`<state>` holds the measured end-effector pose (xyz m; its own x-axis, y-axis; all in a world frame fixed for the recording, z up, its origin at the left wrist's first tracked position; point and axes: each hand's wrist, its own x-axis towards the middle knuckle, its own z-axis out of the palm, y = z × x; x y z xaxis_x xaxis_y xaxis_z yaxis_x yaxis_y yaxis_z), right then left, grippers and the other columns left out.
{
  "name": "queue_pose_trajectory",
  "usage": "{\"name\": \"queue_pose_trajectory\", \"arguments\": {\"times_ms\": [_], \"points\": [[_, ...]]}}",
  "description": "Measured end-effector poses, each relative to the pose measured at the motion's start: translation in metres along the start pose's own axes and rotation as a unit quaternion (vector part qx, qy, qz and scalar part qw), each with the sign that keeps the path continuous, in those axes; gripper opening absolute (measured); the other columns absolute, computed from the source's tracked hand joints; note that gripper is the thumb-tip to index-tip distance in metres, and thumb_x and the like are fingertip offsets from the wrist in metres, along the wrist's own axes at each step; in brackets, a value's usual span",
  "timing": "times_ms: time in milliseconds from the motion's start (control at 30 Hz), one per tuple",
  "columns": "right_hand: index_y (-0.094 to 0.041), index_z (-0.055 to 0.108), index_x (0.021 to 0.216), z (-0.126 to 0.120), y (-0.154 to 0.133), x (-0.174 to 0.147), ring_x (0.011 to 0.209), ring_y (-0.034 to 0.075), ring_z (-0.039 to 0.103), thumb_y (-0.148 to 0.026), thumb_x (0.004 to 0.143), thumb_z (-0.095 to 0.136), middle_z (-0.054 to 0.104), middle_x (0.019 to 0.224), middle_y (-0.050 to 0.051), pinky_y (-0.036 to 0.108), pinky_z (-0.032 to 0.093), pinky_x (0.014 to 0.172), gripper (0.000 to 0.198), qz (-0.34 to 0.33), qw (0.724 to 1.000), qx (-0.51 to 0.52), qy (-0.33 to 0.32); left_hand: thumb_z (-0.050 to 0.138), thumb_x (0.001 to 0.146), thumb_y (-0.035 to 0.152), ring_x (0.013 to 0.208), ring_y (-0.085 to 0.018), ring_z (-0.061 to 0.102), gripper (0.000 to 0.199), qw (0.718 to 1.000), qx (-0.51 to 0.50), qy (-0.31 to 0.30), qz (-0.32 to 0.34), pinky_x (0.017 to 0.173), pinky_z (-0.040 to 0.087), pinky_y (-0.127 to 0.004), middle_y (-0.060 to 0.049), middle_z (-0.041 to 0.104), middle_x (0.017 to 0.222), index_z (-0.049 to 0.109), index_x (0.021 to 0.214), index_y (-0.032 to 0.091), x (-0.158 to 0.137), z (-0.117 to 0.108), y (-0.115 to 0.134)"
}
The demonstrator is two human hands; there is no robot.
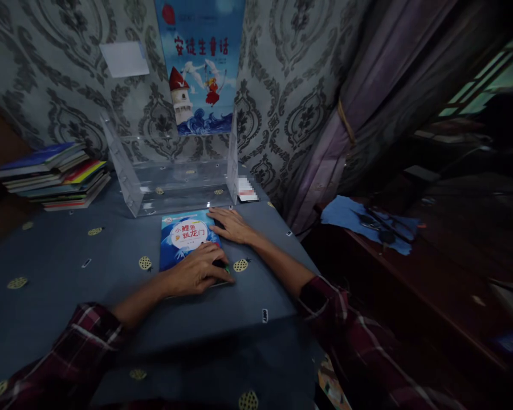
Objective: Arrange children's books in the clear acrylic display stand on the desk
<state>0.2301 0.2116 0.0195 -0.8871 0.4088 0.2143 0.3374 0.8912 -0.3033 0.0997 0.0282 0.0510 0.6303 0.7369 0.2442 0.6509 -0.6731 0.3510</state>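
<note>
A blue picture book (188,233) with red Chinese characters in a white oval on its cover lies closed on the table. My left hand (196,270) rests across the lower part of the book. Its fingers are apart and reach the lower right corner. At the upper right corner of the book, my right hand (231,225) lies with its fingers stretched over the edge. Both hands touch the book without being wrapped round it. The left hand and forearm hide the book's lower edge in part.
A clear acrylic stand (183,191) is just behind the book. At the left is a stack of books (53,173). A blue poster (203,68) hangs on the patterned wall. To the right, a blue cloth (350,219) with dark items lies on a reddish-brown surface (431,285).
</note>
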Motion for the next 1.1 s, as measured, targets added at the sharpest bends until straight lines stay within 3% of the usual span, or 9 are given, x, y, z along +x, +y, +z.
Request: {"name": "queue_pose_trajectory", "arguments": {"times_ms": [400, 533, 667, 767, 833, 933, 1100], "points": [[-0.020, 0.051, 0.151, 0.004, 0.005, -0.001, 0.150, 0.029, 0.042, -0.049, 0.106, 0.042, 0.046, 0.161, 0.013, 0.055, 0.033, 0.121, 0.054, -0.016, 1.000, 0.005, 0.000, 0.054, 0.098, 0.017, 0.112, -0.021, 0.057, 0.032, 1.000, -0.004, -0.012, -0.007, 0.107, 0.042, -0.042, -0.006, 0.066, 0.118, 0.076, 0.116, 0.030, 0.000, -0.001, 0.003], [-0.022, 0.051, 0.151, 0.004, 0.005, -0.001, 0.150, 0.028, 0.042, -0.053, 0.107, 0.038, 0.046, 0.161, 0.011, 0.054, 0.033, 0.122, 0.055, -0.010, 1.000, -0.001, -0.002, 0.048, 0.101, 0.021, 0.115, -0.021, 0.058, 0.039, 0.999, -0.023, 0.014, -0.025, 0.105, 0.045, -0.039, -0.009, 0.065, 0.126, 0.062, 0.137, 0.025, -0.002, -0.001, -0.005], [-0.023, 0.050, 0.151, 0.006, 0.006, 0.000, 0.150, 0.029, 0.042, -0.052, 0.106, 0.040, 0.045, 0.162, 0.010, 0.054, 0.033, 0.122, 0.054, -0.010, 1.000, -0.001, -0.004, 0.044, 0.100, 0.022, 0.122, -0.025, 0.056, 0.043, 0.985, 0.062, 0.068, -0.143, 0.109, 0.044, -0.044, -0.012, 0.063, 0.132, 0.055, 0.142, 0.022, -0.018, -0.008, -0.044], [-0.022, 0.050, 0.151, 0.006, 0.007, 0.001, 0.149, 0.030, 0.042, -0.052, 0.105, 0.043, 0.044, 0.162, 0.011, 0.054, 0.034, 0.122, 0.055, -0.006, 1.000, 0.004, -0.007, 0.042, 0.097, 0.018, 0.112, -0.026, 0.059, 0.042, 0.935, 0.141, 0.137, -0.294, 0.104, 0.047, -0.045, -0.014, 0.065, 0.121, 0.058, 0.136, 0.017, -0.037, -0.017, -0.081], [-0.020, 0.051, 0.151, 0.006, 0.007, 0.001, 0.149, 0.031, 0.042, -0.052, 0.105, 0.043, 0.044, 0.162, 0.012, 0.055, 0.033, 0.122, 0.056, -0.002, 1.000, 0.005, -0.007, 0.043, 0.095, 0.016, 0.111, -0.026, 0.058, 0.038, 0.907, 0.165, 0.169, -0.348, 0.105, 0.047, -0.045, -0.013, 0.066, 0.117, 0.061, 0.129, 0.016, -0.048, -0.021, -0.099], [-0.019, 0.052, 0.150, 0.006, 0.006, 0.000, 0.149, 0.030, 0.043, -0.054, 0.106, 0.040, 0.045, 0.162, 0.012, 0.055, 0.034, 0.121, 0.057, -0.004, 1.000, 0.011, -0.005, 0.042, 0.096, 0.016, 0.112, -0.026, 0.057, 0.032, 0.886, 0.176, 0.198, -0.381, 0.108, 0.044, -0.045, -0.012, 0.065, 0.114, 0.063, 0.120, 0.017, -0.056, -0.023, -0.111], [-0.020, 0.054, 0.148, 0.005, 0.007, -0.004, 0.148, 0.031, 0.045, -0.055, 0.105, 0.040, 0.047, 0.160, 0.012, 0.055, 0.036, 0.120, 0.057, -0.005, 1.000, 0.019, 0.005, 0.041, 0.098, 0.016, 0.112, -0.027, 0.057, 0.029, 0.878, 0.163, 0.217, -0.394, 0.107, 0.045, -0.044, -0.014, 0.065, 0.114, 0.063, 0.117, 0.015, -0.054, -0.018, -0.108]]}}
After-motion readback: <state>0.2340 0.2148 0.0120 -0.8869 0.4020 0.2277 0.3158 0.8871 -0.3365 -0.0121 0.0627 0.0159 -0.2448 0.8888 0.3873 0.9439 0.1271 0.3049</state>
